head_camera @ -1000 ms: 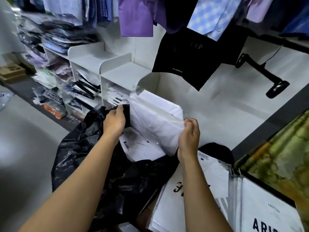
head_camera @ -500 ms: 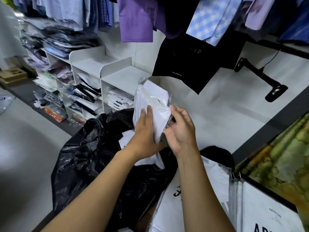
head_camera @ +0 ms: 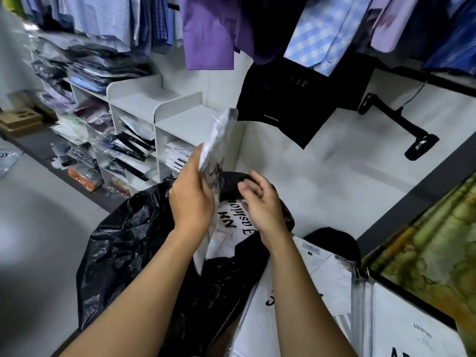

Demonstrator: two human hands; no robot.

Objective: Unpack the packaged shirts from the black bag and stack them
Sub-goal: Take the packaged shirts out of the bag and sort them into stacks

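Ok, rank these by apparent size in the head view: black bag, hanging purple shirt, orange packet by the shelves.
1. black bag
2. purple shirt, partly cut off at the top edge
3. orange packet, smallest here, but farther away, so true size is unsure

Bag (head_camera: 123, 248) lower centre-left. Left hand (head_camera: 192, 199) above its mouth holds upright packaged shirt (head_camera: 219, 140), edge-on to the camera. Right hand (head_camera: 260, 204) just right of it, over flat packaged shirt (head_camera: 231, 222) lying in the bag mouth. Stack of packaged shirts (head_camera: 283, 305) lower right, beside the bag. Shelf unit (head_camera: 144, 99) behind the bag, centre-left. Hanging shirts (head_camera: 208, 29) along the top.
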